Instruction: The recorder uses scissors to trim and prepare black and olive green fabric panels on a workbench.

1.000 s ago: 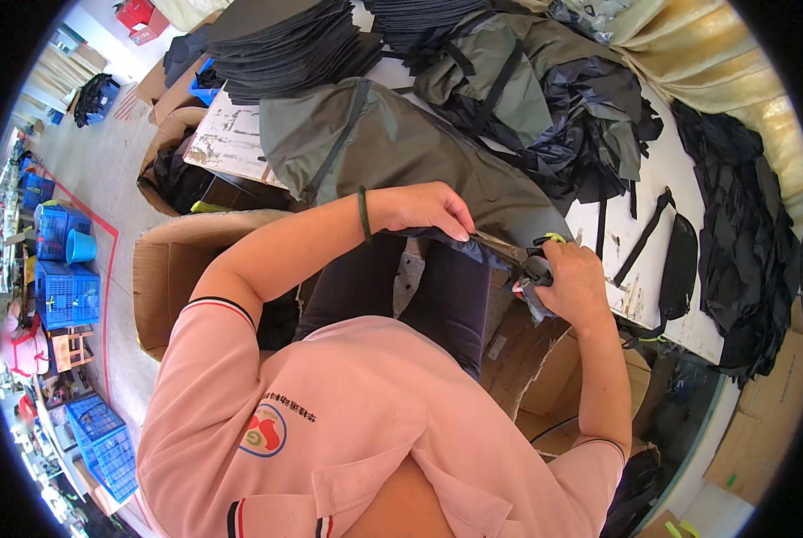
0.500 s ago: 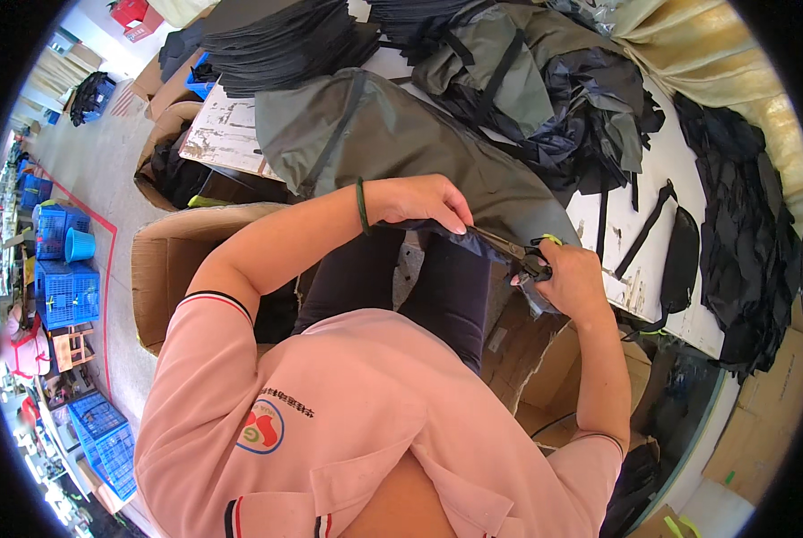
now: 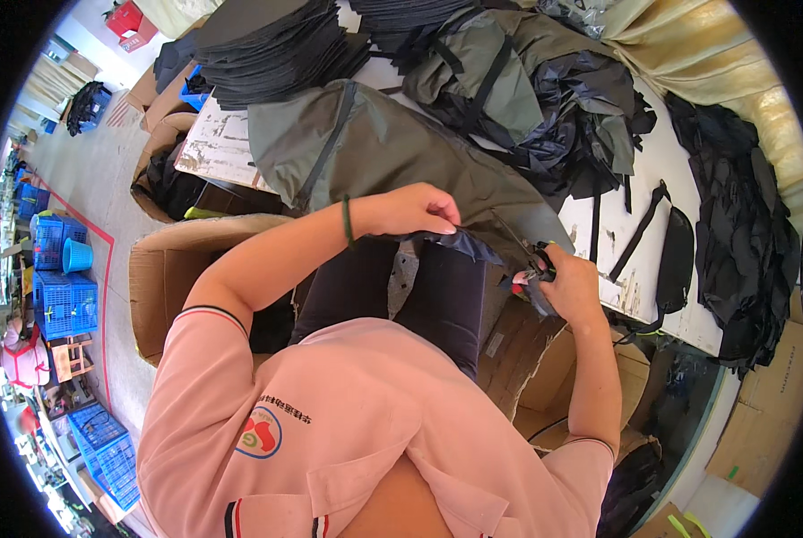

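A large olive-grey fabric piece [image 3: 392, 148] with a dark strap hangs over the table's near edge toward my lap. My left hand [image 3: 419, 211] is closed, pinching the fabric's near edge, where a dark lining shows. In my right hand [image 3: 567, 280] is a pair of scissors [image 3: 538, 258], my fingers round the handles. Its blades point up and left against the fabric, a little to the right of my left hand. Something small and red shows beside the right fingers, too small to name.
Stacks of black sheets [image 3: 271, 49] stand at the back of the white table [image 3: 218, 143]. More olive and black fabric [image 3: 572, 108] lies behind, with a black pouch [image 3: 677, 260] at right. Open cardboard boxes [image 3: 164, 278] stand below the table. Blue crates [image 3: 65, 305] line the floor at left.
My left hand has shifted slightly left, away from the scissors. The scissor blades, earlier near the left fingertips, now angle more upward over the fabric.
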Tool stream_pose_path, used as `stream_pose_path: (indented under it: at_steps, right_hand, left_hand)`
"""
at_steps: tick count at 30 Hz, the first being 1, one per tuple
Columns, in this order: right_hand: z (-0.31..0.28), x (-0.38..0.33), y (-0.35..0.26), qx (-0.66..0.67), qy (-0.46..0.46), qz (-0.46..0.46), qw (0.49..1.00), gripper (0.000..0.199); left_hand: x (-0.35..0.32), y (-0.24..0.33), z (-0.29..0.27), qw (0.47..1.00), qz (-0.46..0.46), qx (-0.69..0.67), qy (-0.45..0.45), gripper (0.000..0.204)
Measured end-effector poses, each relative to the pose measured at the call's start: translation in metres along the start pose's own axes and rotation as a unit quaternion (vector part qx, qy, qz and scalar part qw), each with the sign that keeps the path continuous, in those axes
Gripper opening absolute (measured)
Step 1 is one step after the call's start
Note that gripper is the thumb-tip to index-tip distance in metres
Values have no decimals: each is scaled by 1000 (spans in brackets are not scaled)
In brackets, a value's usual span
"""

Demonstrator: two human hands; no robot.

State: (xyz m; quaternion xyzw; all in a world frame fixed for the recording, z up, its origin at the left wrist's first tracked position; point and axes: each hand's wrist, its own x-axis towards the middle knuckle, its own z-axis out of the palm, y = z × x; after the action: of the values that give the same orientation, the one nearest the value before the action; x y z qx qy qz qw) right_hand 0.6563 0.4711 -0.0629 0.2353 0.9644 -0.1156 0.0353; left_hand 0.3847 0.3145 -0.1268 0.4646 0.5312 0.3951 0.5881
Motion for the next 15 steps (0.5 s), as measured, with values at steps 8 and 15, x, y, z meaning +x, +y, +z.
stream_pose_path:
  at_steps: [8, 15]
  right_hand:
    - [2, 4, 35, 117, 112, 128, 979, 37]
    - [16, 74, 42, 248, 212, 124, 937, 44]
  left_hand:
    - [-188, 61, -127, 924, 6, 108, 367, 9]
    - [-532, 80, -363, 550, -13, 415, 725, 18]
